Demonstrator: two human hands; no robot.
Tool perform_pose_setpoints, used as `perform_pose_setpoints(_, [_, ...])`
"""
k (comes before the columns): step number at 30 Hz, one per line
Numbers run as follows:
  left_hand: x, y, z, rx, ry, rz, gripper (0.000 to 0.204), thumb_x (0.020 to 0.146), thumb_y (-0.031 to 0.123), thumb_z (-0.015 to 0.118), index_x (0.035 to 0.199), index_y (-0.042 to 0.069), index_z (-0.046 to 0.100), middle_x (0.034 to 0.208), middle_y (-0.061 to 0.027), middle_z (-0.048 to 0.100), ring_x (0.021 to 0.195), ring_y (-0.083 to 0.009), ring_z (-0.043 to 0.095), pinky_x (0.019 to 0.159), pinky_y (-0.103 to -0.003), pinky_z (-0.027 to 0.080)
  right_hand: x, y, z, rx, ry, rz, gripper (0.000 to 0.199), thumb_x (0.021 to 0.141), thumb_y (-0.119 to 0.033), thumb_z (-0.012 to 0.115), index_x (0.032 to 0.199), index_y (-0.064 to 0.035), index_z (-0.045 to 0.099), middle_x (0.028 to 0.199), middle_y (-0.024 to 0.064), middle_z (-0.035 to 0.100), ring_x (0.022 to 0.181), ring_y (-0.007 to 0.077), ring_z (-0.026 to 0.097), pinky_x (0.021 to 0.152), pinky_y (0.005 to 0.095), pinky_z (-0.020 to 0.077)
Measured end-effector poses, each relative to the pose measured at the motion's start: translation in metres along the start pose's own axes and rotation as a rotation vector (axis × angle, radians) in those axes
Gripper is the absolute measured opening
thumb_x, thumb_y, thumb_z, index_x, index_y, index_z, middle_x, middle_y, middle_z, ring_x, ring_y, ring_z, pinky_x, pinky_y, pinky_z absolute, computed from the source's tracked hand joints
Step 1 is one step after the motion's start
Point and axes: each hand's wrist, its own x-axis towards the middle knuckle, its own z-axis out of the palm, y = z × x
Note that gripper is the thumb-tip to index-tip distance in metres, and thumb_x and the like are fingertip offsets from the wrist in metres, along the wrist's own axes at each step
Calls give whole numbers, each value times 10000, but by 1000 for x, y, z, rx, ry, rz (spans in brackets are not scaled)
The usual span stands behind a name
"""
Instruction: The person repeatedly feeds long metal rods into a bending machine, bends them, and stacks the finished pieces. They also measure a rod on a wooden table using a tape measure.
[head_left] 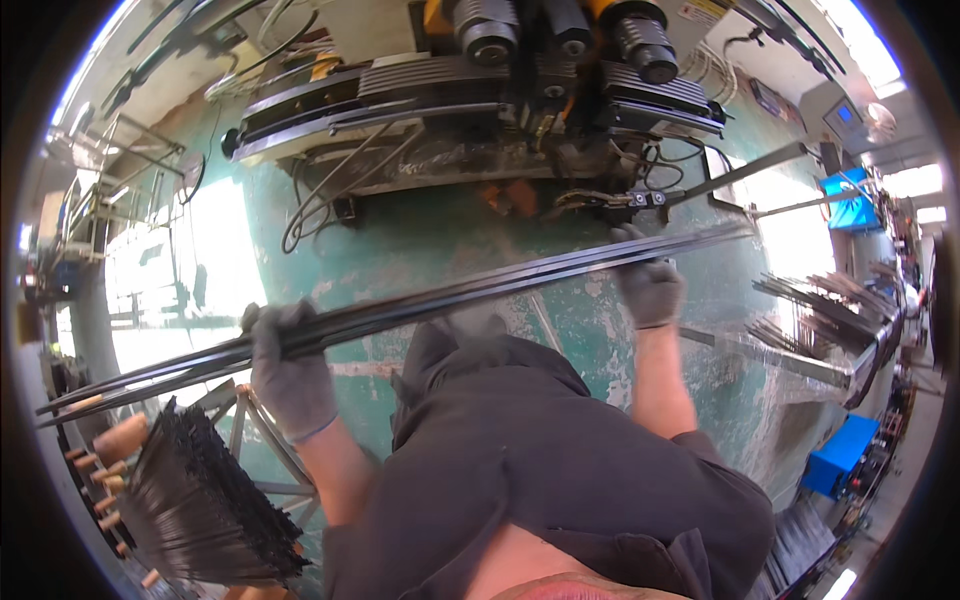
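Observation:
A bundle of long, thin dark metal strips [470, 294] stretches across in front of my body, its right end higher in the picture than its left. My left hand [293, 372], in a grey glove, is closed around the bundle left of my body. Farther along to the right, my right hand [650, 288], gloved the same way, grips it too. The fingers of both hands wrap over the strips. Below the bundle's left end stands a dense stack of dark strips [205, 500] on a rack with wooden pegs [108, 500].
Ahead is a long machine [430, 95] with motor heads and hanging cables [315, 205]. A rack at the right carries more metal strips [825, 310]. Blue boxes [842, 455] stand along the right side. The green floor [560, 290] is worn.

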Motion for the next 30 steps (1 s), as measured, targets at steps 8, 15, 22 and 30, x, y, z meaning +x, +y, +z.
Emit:
perform_pose_setpoints(8, [142,13,33,269,-305,139,380,1076,171,567,1410,-9,553,1216,-164,674,1213,-352,642,1230,-563,399,88,36,77,104,344,-232,170,1052,-4,539,1195,37,621,1136,166,691,1129,320,691,1036,465,580])
perform_pose_setpoints(15, [308,88,-24,63,-253,35,293,1067,80,577,1284,-115,600,1172,-186,683,1175,-310,635,1245,-535,402,157,39,99,97,289,-501,224,1066,-147,628,1199,33,638,1103,133,708,1086,297,694,1020,450,581])
perform_pose_setpoints(22, [407,39,-75,253,-132,-111,350,1091,273,574,1117,-68,648,1124,-227,690,1191,-388,626,1175,-514,431,187,57,211,-17,288,-530,241,1049,-54,602,1264,49,632,1132,172,720,1028,305,707,919,478,600])
perform_pose_setpoints(30, [468,-30,-102,793,-324,74,393,1138,269,465,1203,-92,603,1220,-244,659,1175,-384,639,1116,-508,507,283,39,191,-93,590,-656,313,932,-149,791,1210,-50,688,1066,81,750,886,253,729,710,399,578])
